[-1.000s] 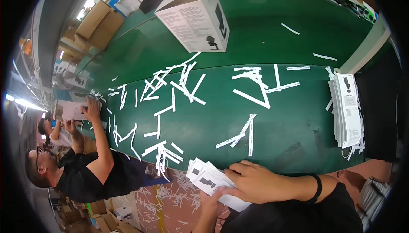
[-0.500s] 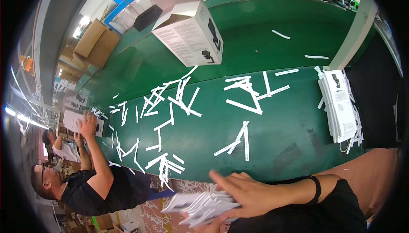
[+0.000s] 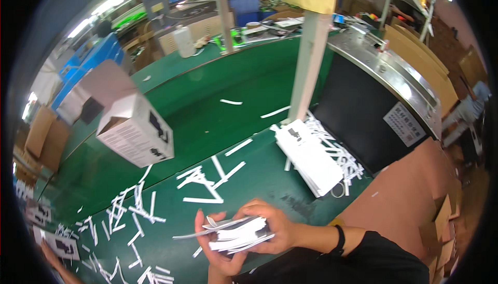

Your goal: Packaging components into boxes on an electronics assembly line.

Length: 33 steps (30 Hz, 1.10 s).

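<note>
A bundle of white folded paper leaflets [image 3: 241, 233] is between my two hands, just over the near edge of the green table. My left hand [image 3: 220, 258] wraps its left end, with the thumb on the near side and fingers up behind. Around the right end curls my right hand [image 3: 277, 228], a dark band on its wrist. One sheet sticks out to the left of the bundle. Ahead and to the right lies a pile of long white printed leaflets [image 3: 311, 162], apart from both hands, with a rubber band [image 3: 337, 189] beside it.
White paper strips [image 3: 205, 180] litter the green table [image 3: 254, 170]. A white printed box [image 3: 136, 131] stands at the left. A pale post [image 3: 306, 66] rises behind the pile, beside a black panel [image 3: 363, 113]. At the far left another person's hand [image 3: 52, 258] touches a printed box [image 3: 61, 245].
The view has swung to the right. My left hand, mostly hidden before, now shows clearly at the bundle's left end. My hands have brought the leaflets together more evenly.
</note>
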Tool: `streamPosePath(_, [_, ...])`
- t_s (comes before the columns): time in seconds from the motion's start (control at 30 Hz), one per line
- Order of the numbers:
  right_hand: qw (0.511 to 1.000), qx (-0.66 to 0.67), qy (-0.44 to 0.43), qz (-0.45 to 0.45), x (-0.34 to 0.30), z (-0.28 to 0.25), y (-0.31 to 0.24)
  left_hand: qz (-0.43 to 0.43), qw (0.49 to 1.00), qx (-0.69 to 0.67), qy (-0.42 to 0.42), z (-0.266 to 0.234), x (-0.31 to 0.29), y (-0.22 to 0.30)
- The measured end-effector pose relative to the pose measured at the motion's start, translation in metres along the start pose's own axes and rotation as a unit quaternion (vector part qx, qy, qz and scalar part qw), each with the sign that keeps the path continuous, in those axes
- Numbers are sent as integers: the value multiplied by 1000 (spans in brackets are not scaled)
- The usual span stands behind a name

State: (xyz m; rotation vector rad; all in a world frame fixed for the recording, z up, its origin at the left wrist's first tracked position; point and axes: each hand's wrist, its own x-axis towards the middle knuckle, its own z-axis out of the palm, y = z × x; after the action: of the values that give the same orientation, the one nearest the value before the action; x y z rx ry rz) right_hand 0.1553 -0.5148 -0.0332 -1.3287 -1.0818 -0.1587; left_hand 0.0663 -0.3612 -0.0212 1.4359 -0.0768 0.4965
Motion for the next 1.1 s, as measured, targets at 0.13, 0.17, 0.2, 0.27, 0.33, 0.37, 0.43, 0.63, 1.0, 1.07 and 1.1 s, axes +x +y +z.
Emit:
streamPosePath(0.13, [977,177,43,107,-8,19,9,76,993,57,-74,-14,1,-28])
streamPosePath(0.17, [977,181,40,106,-4,14,10,90,986,105,-95,-20,4,-27])
streamPosePath(0.2, [996,36,9,85,0,6,11,81,988,106,-76,-22,3,-24])
streamPosePath(0.27, [993,-107,-14,55,3,8,21,116,970,203,-60,-28,5,-14])
streamPosePath(0.33, [993,-70,-28,90,-2,2,18,156,944,281,-68,-24,13,-8])
streamPosePath(0.37, [995,-53,-22,87,-8,2,21,137,958,243,-71,-23,11,-14])
streamPosePath(0.43, [973,154,89,144,-31,21,30,106,963,230,-93,-18,16,-16])
streamPosePath(0.63, [971,82,63,215,-23,29,16,79,980,185,-3,0,-6,-25])
streamPosePath(1.0, [938,159,-142,274,65,75,-18,12,984,-6,179,-67,19,35])
streamPosePath(1.07, [928,58,-232,287,74,77,-17,-77,978,-13,195,-101,25,35])
streamPosePath(1.1, [908,-32,-297,295,81,73,-20,-127,973,-7,193,-123,27,34])
